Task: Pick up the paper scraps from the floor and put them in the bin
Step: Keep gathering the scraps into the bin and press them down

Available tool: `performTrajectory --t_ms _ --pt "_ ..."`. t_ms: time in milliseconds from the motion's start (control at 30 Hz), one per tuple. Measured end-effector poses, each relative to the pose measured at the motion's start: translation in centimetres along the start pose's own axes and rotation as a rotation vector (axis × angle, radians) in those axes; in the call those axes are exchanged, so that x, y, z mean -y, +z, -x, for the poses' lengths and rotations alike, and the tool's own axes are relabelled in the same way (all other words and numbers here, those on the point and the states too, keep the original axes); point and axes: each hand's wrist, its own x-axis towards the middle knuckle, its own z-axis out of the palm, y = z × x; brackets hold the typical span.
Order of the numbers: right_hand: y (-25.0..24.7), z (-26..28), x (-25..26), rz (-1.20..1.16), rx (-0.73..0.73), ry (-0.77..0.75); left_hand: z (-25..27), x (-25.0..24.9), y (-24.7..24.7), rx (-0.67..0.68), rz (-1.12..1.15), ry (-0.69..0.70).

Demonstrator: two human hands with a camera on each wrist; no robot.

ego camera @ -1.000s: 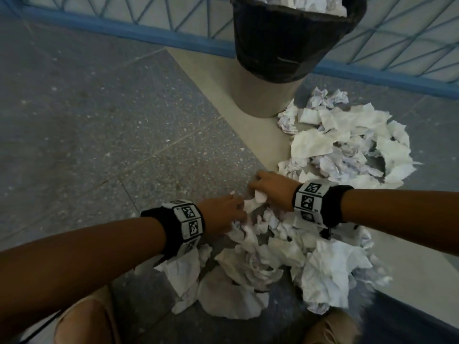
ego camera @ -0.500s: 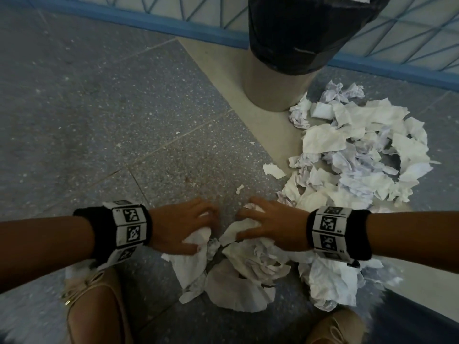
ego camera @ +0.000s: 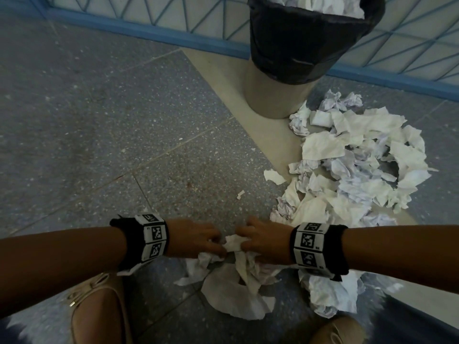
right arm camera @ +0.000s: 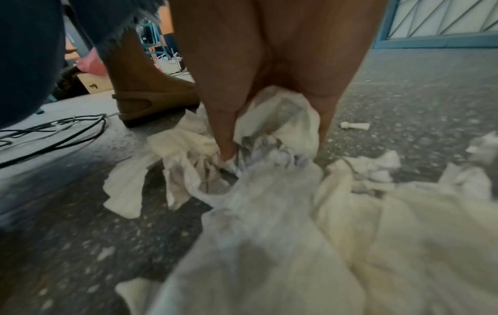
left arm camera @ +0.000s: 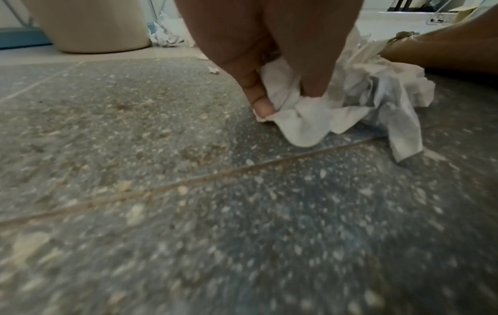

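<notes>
White crumpled paper scraps (ego camera: 238, 276) lie on the grey floor close to me. My left hand (ego camera: 198, 240) pinches a scrap (left arm camera: 299, 115) between thumb and fingers. My right hand (ego camera: 263, 242) has its fingers curled into the same bunch of paper (right arm camera: 272, 132), gripping it. Both hands meet over the near heap. A larger heap of scraps (ego camera: 355, 165) lies further away at the right. The bin (ego camera: 285, 65), beige with a black liner, stands at the top with paper inside it.
A blue-framed wall panel (ego camera: 149, 33) runs behind the bin. My two beige shoes (ego camera: 99, 316) (ego camera: 330, 331) stand on either side of the near heap. Small loose bits (ego camera: 273, 176) lie on the floor. Black cables (right arm camera: 53, 132) lie behind my foot.
Both hands have drawn back from the far heap toward me and closed together on the near bunch of paper. The head view tilted down slightly.
</notes>
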Motion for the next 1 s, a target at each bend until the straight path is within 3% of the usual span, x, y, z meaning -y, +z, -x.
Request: performTrajectory --t_ms 100,200,333,433,633,767,867,933,1000 --pt "-0.8 0.0 -1.2 -0.128 -0.032 0.033 -0.9 -0.2 -1.1 -0.034 0.239 -0.135" --pt "-2.9 1.0 -3.2 -0.360 -0.174 0.134 -0.7 0.9 -4.1 -0.242 0.512 -0.226" --pt "-7.6 3.9 -6.4 -0.561 -0.398 0.276 0.8 3.8 -9.6 -0.526 0.585 -0.350" --pt "-11.8 7.0 -8.3 -0.598 -0.569 0.347 2.1 6.0 -13.7 -0.787 0.627 -0.353" --pt "-20.6 13.5 -10.6 -0.583 -1.053 0.502 4.7 6.2 -24.0 -1.133 0.760 -0.272" --pt "-25.4 16.3 -13.8 -0.463 -1.368 0.650 4.0 7.2 -30.8 -1.382 0.724 -0.305" --pt "-27.3 16.6 -16.3 -0.310 -1.491 0.797 2.2 7.8 -35.2 -1.468 0.630 -0.396" --pt "-27.8 15.7 -17.9 -0.204 -1.454 0.850 0.3 8.5 -37.2 -1.443 0.484 -0.504" --pt "-27.8 13.8 -19.5 -0.130 -1.332 0.917 -1.5 9.1 -38.2 -1.319 0.365 -0.597"
